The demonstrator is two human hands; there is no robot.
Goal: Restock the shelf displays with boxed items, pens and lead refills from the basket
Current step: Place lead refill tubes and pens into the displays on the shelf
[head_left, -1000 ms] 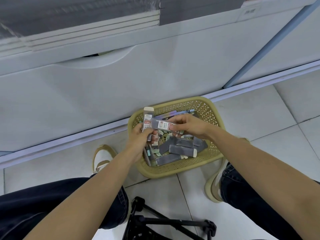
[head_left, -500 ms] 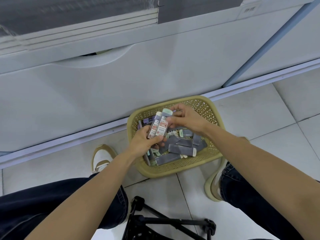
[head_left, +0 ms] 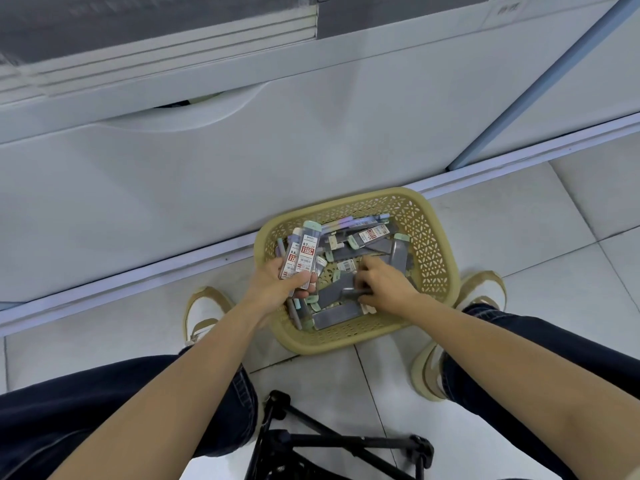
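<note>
Basket (head_left: 437,237) on floor holds grey lead refills (head_left: 337,315) & pens (head_left: 360,221). L hand (head_left: 277,289) grips labelled refill cases (head_left: 305,251) upright over its left rim. R hand (head_left: 384,285), inside, pinches 1 grey case (head_left: 348,291).

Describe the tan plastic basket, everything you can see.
Tan plastic basket, rounded-rectangular, cut-out lattice walls, smooth thick rim. Stands upright on the grey tiled floor by the white shelf unit's base. Holds loose grey lead refill cases and pastel pens. The right hand reaches in, its grip on one grey case; the left hand holds a bundle of labelled refill cases over the left rim.
</note>
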